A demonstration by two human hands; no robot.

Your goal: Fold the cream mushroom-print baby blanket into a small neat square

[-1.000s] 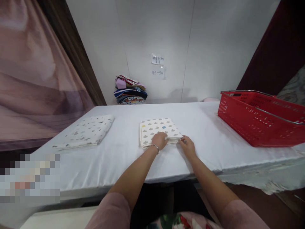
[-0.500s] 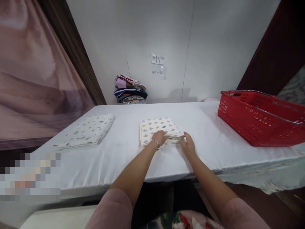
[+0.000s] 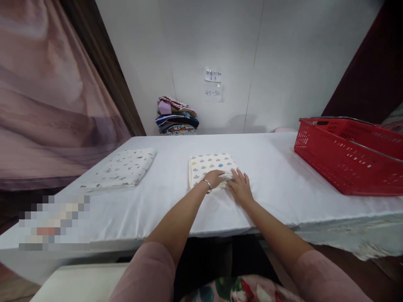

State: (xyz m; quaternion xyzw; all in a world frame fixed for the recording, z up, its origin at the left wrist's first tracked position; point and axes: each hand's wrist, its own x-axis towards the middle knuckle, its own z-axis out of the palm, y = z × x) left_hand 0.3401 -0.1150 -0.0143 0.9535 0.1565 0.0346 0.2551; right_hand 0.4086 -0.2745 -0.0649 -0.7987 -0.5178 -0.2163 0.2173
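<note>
A folded white cloth (image 3: 211, 162) with grey cloud-like shapes, one yellow mark and one blue mark lies flat on the table. My left hand (image 3: 214, 178), with a bracelet at the wrist, is closed on its near edge, where the stacked layers show. Spread fingers of my right hand (image 3: 242, 188) rest over the near right corner, touching the layers. Off to the left lies a second folded white cloth (image 3: 124, 167) with small dark prints, apart from both hands.
A white sheet covers the table (image 3: 170, 201). On the right stands a red perforated basket (image 3: 343, 155) with metal handles. Folded fabrics (image 3: 178, 117) are piled by the back wall, under paper signs (image 3: 213, 84). A pink curtain (image 3: 47, 96) hangs at left.
My right hand has moved left from pinching the cloth's near right corner to lying over that corner with fingers spread. The left hand stays at the near edge. The view has shifted slightly.
</note>
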